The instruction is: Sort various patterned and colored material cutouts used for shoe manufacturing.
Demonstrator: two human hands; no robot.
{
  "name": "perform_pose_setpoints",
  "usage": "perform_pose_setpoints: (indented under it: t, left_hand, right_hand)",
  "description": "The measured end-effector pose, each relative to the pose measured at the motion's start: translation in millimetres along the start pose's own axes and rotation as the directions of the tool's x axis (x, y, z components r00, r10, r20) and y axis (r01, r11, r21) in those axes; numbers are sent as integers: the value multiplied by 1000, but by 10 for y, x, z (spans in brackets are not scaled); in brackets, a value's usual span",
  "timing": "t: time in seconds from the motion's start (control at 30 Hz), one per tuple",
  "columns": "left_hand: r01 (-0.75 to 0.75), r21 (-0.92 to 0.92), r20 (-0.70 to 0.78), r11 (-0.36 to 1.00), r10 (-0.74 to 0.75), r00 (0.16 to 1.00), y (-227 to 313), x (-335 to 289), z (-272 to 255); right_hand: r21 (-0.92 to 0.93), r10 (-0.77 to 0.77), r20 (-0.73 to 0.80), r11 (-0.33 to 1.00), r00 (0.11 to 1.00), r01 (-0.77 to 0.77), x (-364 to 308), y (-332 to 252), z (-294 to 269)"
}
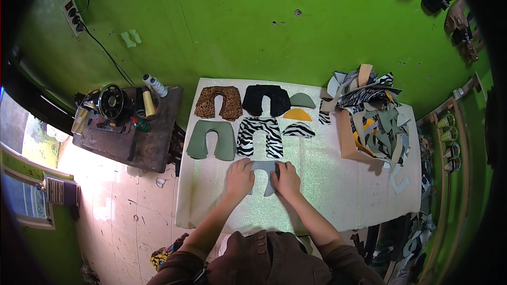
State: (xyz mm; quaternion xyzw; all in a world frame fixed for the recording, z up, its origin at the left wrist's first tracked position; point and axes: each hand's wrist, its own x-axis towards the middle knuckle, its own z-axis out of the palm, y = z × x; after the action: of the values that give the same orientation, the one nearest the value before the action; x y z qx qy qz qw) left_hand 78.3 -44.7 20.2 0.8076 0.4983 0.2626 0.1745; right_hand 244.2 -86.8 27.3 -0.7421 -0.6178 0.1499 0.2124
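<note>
A grey U-shaped cut piece [262, 165] lies at the near part of the white-topped table [327, 190]. My left hand [241, 178] grips its left side and my right hand [287, 179] its right side, fingers bent over the upper edge. Just beyond it are a zebra-print U-shaped piece [260, 136] and a green one [211, 141]. Behind those lie a leopard-print piece [218, 102] and a black one [266, 100]. To their right are three half-round pieces: green [302, 100], yellow [298, 115] and zebra-print [299, 130].
A box [348, 137] heaped with offcuts [388, 126] stands at the table's right, some strips hanging over its side. A sewing machine [108, 105] and thread cones [157, 86] sit on a dark table at left. Shoes [450, 134] hang along the right wall.
</note>
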Motion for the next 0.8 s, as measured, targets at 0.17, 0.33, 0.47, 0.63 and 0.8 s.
perform_pose_setpoints:
  t: [0.17, 0.33, 0.47, 0.63, 0.8]
  left_hand:
    - [-119, 159, 42, 980, 114, 993, -52, 55, 133]
    - [-123, 210, 37, 970, 118, 992, -73, 49, 172]
    - [-120, 260, 9, 958, 122, 993, -38, 52, 57]
    - [79, 24, 177, 997, -82, 981, -71, 49, -122]
    - [423, -427, 135, 799, -406, 904, -361, -28, -27]
  right_hand:
    - [-23, 34, 14, 999, 999, -34, 66, 15, 84]
    - [5, -39, 5, 999, 999, 39, 88, 36, 57]
    - [138, -196, 37, 972, 980, 190, 89, 134, 32]
    - [611, -93, 162, 791, 982, -25, 36, 248, 103]
    - [589, 52, 235, 786, 971, -185, 114, 107, 117]
